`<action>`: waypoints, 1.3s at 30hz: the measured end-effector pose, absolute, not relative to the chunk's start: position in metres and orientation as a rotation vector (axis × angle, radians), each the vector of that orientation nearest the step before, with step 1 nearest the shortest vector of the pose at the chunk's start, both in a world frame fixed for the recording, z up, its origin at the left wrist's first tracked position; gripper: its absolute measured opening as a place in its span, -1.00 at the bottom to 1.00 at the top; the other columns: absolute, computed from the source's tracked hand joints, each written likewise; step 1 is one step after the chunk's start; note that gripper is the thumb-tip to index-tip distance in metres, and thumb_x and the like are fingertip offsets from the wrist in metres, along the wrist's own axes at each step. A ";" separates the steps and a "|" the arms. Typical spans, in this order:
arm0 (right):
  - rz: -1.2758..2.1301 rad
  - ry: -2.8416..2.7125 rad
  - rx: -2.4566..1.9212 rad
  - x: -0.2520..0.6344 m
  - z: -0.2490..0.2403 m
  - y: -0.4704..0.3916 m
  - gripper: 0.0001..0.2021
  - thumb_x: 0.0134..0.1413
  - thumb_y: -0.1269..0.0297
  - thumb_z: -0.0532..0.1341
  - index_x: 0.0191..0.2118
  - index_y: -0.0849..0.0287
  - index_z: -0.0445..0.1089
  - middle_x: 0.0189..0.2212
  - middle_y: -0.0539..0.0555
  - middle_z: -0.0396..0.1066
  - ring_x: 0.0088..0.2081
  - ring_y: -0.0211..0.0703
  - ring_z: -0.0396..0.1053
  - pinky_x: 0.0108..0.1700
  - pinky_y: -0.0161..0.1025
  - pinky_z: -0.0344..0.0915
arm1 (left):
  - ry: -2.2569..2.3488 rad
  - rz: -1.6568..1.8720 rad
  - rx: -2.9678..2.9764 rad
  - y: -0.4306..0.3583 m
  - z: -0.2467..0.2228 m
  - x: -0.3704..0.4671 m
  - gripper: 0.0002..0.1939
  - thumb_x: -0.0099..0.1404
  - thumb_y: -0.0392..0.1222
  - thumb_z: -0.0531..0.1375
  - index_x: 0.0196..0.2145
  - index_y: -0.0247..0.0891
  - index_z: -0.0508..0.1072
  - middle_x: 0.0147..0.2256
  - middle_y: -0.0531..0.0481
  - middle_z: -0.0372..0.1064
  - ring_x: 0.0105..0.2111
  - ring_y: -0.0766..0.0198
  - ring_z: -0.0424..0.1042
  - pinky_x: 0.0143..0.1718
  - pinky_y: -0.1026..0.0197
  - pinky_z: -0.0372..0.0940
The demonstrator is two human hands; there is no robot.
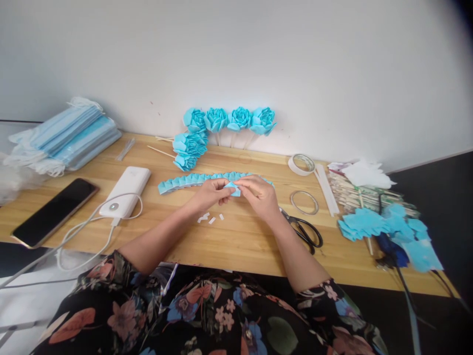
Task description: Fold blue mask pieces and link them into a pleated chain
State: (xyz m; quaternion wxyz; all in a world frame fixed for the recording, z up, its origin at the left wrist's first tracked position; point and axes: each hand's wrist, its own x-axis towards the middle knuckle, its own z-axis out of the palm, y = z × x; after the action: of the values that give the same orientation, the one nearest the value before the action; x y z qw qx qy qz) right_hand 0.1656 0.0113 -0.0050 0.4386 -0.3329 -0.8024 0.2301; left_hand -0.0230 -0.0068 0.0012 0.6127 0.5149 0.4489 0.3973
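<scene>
Between my two hands is a small folded piece of light blue material [232, 189], pointed at the top. My left hand [213, 193] pinches its left side, and my right hand [257, 193] has its fingertips closed at its right side. Just behind my hands lies a long row of folded blue petals [185, 182], partly hidden by them. Several small white strips [212, 220] are scattered on the wooden table [229, 246] in front of my hands. Black-handled scissors [305, 229] rest beside my right forearm, their blades partly covered.
Blue flowers on sticks [240, 118] stand and lie along the wall. At left are stacked face masks [66, 138], a phone [55, 212] and a cabled white power bank [125, 192]. Tape rolls [301, 164], bundled sticks [354, 195] and blue pieces [364, 223] sit at right.
</scene>
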 end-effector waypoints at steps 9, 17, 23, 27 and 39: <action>0.480 -2.058 -0.805 0.169 -0.009 0.015 -0.71 0.29 0.34 0.13 -0.07 -0.11 0.57 -0.15 0.02 0.58 -0.09 -0.09 0.49 -0.01 -0.01 0.38 | 1.008 0.964 1.159 -0.007 0.001 -0.022 -0.61 0.09 0.11 0.33 -0.50 -0.28 0.39 -0.56 0.08 0.33 -0.58 0.42 0.27 -0.54 0.32 0.15; 0.486 -2.050 -0.792 0.169 -0.010 0.016 -0.67 0.27 0.36 0.10 -0.08 -0.10 0.58 -0.18 0.04 0.58 -0.14 -0.09 0.49 -0.06 -0.03 0.40 | 0.964 0.985 1.142 -0.007 -0.001 -0.022 -0.55 0.08 0.18 0.36 -0.47 -0.30 0.40 -0.56 0.07 0.34 -0.58 0.42 0.27 -0.53 0.31 0.15; 0.640 -2.000 -0.864 0.167 -0.011 0.012 -0.68 0.30 0.33 0.09 0.02 -0.09 0.52 -0.11 0.03 0.56 -0.08 -0.10 0.48 0.03 -0.03 0.38 | 0.990 1.011 1.094 -0.006 -0.001 -0.021 -0.54 0.03 0.18 0.39 -0.46 -0.29 0.41 -0.60 0.10 0.31 -0.61 0.43 0.25 -0.55 0.32 0.13; 0.934 -1.825 -0.930 0.167 -0.014 0.011 -0.62 0.28 0.35 0.07 0.15 -0.02 0.37 -0.08 0.05 0.54 -0.07 -0.13 0.49 0.05 -0.06 0.40 | 1.011 1.048 1.051 -0.005 -0.004 -0.022 -0.57 0.04 0.14 0.39 -0.43 -0.30 0.43 -0.59 0.09 0.34 -0.61 0.42 0.26 -0.56 0.32 0.14; 0.510 -2.050 -0.831 0.162 -0.007 0.010 -0.81 0.15 0.41 0.24 -0.16 -0.01 0.48 0.12 0.10 0.38 0.15 0.01 0.32 0.19 0.09 0.22 | 0.987 1.137 0.993 -0.002 -0.009 -0.024 -0.64 0.10 0.06 0.37 -0.43 -0.30 0.42 -0.57 0.10 0.34 -0.60 0.43 0.27 -0.54 0.33 0.14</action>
State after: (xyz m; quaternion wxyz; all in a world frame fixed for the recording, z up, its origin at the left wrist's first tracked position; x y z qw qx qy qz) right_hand 0.1617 0.0101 -0.0067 0.4222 -0.3319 -0.8186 0.2036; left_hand -0.0243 -0.0021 -0.0089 0.6203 0.4317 0.4294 0.4945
